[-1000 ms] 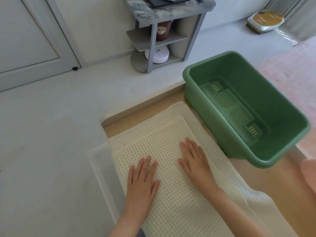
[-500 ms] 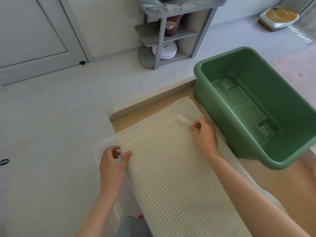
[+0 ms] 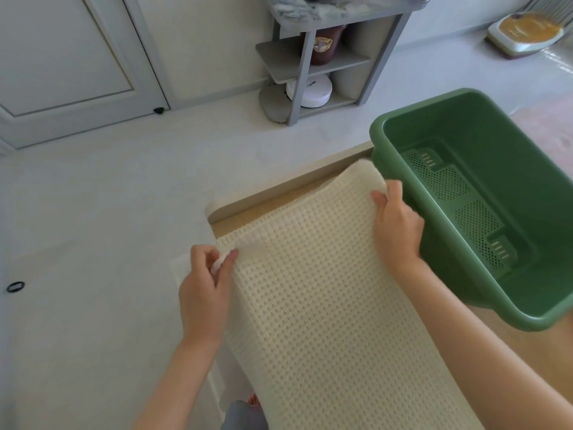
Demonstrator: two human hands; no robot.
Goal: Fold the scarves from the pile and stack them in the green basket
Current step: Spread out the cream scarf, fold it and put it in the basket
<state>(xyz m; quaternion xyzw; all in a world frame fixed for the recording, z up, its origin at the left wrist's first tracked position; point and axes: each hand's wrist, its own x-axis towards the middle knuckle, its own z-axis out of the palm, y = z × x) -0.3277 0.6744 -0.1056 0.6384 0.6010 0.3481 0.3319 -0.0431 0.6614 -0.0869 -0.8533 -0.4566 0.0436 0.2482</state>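
A cream waffle-knit scarf (image 3: 310, 290) lies lengthwise on the wooden table (image 3: 231, 226), its far end raised off the surface. My left hand (image 3: 206, 290) pinches the far left corner of that end. My right hand (image 3: 398, 226) grips the far right corner, close to the basket wall. The green basket (image 3: 384, 150) stands on the table to the right of the scarf, with nothing inside; its perforated floor shows. No pile of other scarves is in view.
A clear plastic bin (image 3: 179, 268) sits by the table's left edge, mostly hidden by my left arm. On the pale floor beyond stand a grey shelf unit (image 3: 297, 72) and a door (image 3: 62, 57). A small black ring (image 3: 15, 287) lies at the left.
Both hands went from lying flat on the scarf to pinching its far corners, and the far end has lifted off the table. The view has shifted closer and to the left.
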